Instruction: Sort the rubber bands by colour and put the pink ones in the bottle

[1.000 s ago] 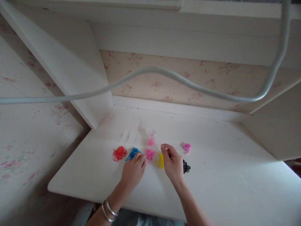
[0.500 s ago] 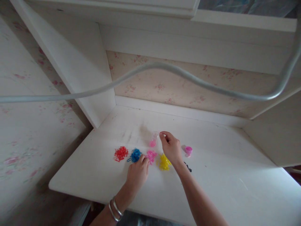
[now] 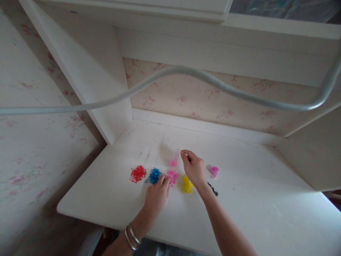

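Observation:
My left hand [image 3: 157, 195] is low over the desk, its fingers closed at the left edge of a pile of small pink rubber bands [image 3: 173, 176]. A small clear container [image 3: 177, 153] with pink bands [image 3: 174, 163] at its bottom is just beyond that pile. The fingertips of my right hand [image 3: 194, 168] are pinched at the container's upper right side. Left of my left hand lie a blue band pile [image 3: 153, 175] and a red one [image 3: 138, 173]. A yellow pile [image 3: 187, 185] is partly behind my right wrist.
A small pink cap [image 3: 214, 171] lies right of my right hand. Several black bands [image 3: 214, 190] show beside my right forearm. All rest on a white desk [image 3: 255, 199] with side panels and a cupboard above. A thick pale cable or tube [image 3: 181, 70] crosses the view high up.
The view has shifted very slightly. Both hands stay in nearly the same places, my left fingers at the pink pile and my right at the clear container.

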A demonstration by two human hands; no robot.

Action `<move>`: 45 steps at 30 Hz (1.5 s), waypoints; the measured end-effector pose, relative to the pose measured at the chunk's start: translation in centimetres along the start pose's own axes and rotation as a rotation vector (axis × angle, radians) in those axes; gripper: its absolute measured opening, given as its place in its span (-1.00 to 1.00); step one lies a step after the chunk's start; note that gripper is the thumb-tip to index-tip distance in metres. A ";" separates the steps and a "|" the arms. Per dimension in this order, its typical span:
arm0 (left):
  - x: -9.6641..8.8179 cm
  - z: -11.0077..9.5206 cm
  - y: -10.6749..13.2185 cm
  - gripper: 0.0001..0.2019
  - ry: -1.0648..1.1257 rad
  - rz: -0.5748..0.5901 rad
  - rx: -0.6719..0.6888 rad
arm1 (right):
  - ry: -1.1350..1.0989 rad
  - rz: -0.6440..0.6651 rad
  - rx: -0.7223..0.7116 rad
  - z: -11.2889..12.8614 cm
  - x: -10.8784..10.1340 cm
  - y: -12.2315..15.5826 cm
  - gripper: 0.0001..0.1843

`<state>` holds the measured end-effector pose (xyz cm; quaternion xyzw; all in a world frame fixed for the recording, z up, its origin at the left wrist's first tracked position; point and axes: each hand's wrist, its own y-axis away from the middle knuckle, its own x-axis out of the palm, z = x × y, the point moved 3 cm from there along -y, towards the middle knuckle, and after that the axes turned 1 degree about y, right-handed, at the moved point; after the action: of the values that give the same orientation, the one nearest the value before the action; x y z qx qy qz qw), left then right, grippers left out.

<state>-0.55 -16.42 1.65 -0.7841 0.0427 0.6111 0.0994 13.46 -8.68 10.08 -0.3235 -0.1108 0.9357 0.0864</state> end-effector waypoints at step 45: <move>-2.5 -1.5 0.5 -0.76 0.436 -0.089 0.012 | -0.353 0.019 0.227 -5.9 0.4 11.0 -0.58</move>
<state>0.10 -17.38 4.39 -0.8983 0.0324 0.4217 0.1194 15.88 -18.23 2.42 -0.1435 -0.0151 0.9852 0.0929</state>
